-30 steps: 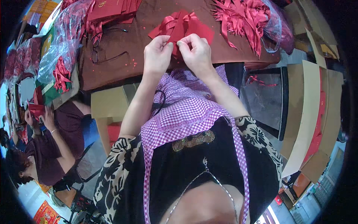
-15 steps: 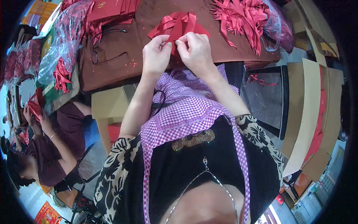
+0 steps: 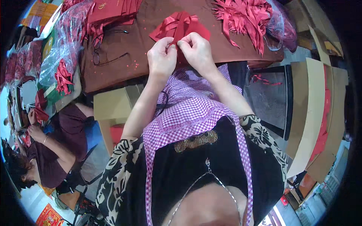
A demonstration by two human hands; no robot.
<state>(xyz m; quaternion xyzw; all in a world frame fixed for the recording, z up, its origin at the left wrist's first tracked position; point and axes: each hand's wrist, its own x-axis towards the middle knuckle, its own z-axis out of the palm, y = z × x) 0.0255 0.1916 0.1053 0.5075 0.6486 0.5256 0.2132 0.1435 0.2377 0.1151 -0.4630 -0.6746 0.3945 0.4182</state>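
A red paper piece with a red satin ribbon (image 3: 182, 23) lies at the near edge of the brown-covered table, its ribbon forming loops on top. My left hand (image 3: 163, 56) is closed in a pinch at the ribbon's near end. Beside it, my right hand (image 3: 197, 52) pinches the same ribbon between thumb and finger. The two hands are almost touching at the fingertips. Exactly how the ribbon runs between the fingers is hidden.
Loose red ribbons (image 3: 247, 20) are heaped at the right, a stack of red folders (image 3: 113, 11) at the far left. Eyeglasses (image 3: 109, 58) rest near the left edge. A co-worker (image 3: 56, 139) sits at left, holding red material. Cardboard boxes (image 3: 301, 113) stand at right.
My left hand has shifted slightly right, closer to my right hand. The loops look drawn in smaller. The co-worker's hands have moved at the left.
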